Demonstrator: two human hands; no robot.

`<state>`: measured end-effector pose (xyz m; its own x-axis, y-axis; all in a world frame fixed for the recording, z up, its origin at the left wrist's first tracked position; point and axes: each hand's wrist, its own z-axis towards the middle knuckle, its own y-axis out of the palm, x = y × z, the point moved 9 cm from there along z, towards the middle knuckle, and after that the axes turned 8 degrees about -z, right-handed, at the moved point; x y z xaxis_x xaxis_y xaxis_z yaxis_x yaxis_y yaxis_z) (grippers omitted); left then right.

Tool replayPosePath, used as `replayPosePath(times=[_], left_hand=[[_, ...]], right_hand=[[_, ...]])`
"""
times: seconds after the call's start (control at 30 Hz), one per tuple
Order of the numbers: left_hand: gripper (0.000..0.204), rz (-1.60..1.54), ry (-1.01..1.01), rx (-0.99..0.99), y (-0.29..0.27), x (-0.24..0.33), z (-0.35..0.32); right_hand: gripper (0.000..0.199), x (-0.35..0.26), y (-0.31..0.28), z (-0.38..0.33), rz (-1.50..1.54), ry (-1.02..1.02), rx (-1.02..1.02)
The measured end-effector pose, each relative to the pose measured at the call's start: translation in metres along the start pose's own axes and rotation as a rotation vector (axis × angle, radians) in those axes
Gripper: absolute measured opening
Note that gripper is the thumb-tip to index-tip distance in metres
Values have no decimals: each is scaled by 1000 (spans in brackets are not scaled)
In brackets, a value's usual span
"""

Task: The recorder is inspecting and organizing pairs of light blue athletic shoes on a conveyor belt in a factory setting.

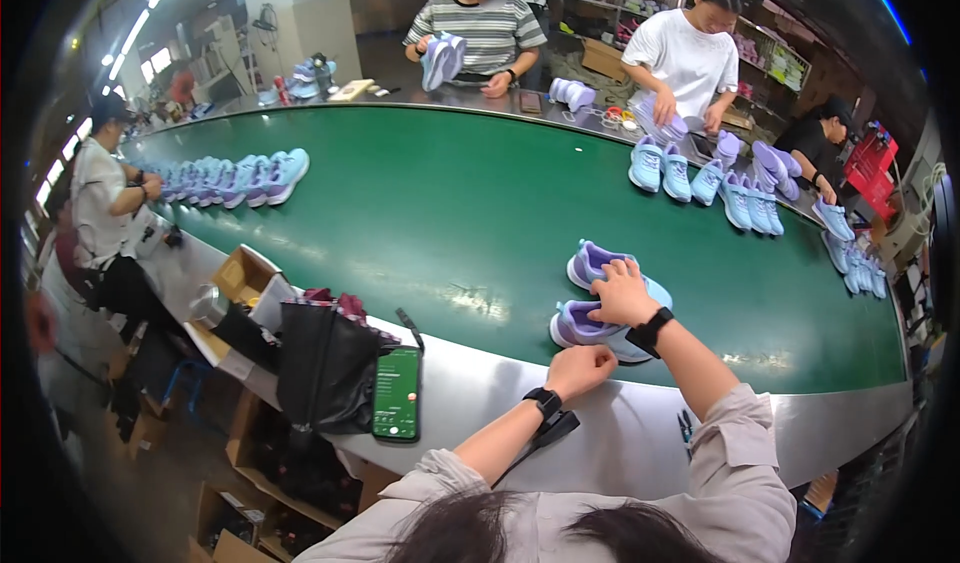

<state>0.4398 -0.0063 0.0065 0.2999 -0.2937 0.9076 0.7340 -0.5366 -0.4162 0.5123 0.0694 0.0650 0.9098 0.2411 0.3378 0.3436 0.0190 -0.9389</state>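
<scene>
Two lilac and light-blue sneakers lie side by side on the green conveyor belt (440,213) in front of me. My right hand (622,295) rests on top of them, fingers spread over the near sneaker (580,329) and touching the far sneaker (596,261). My left hand (579,368) is closed in a loose fist on the steel edge just below the near sneaker; I see nothing in it. Both wrists wear black watches.
A phone (397,393) with a lit screen lies on the steel rim (470,388), beside a black bag (325,358). Rows of similar sneakers (235,178) line the belt's left and right sides (745,198). Other people stand around the belt handling shoes. Cardboard boxes (240,278) sit lower left.
</scene>
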Motion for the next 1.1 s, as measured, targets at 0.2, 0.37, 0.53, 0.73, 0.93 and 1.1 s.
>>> replayPosePath(times=[0.2,0.37,0.53,0.73,0.93,1.1], left_hand=[[19,-43,313,25,-52,48,-71],[19,-221,77,26,-100,45,-142],[39,-121,109,556,-140,47,-169],[68,-349,-55,378,-86,15,-157],[81,-325,-85,444,-61,-16,-176],[92,-217,-281,355,-51,-47,-174]], right_hand=[[19,-20,10,12,-207,39,87],[11,-32,-49,-42,31,-212,382],[15,-91,-88,-136,216,-478,392],[20,-142,-83,-207,324,-544,327],[54,-72,-47,-239,821,484,534],[60,-66,11,-247,1311,773,460]])
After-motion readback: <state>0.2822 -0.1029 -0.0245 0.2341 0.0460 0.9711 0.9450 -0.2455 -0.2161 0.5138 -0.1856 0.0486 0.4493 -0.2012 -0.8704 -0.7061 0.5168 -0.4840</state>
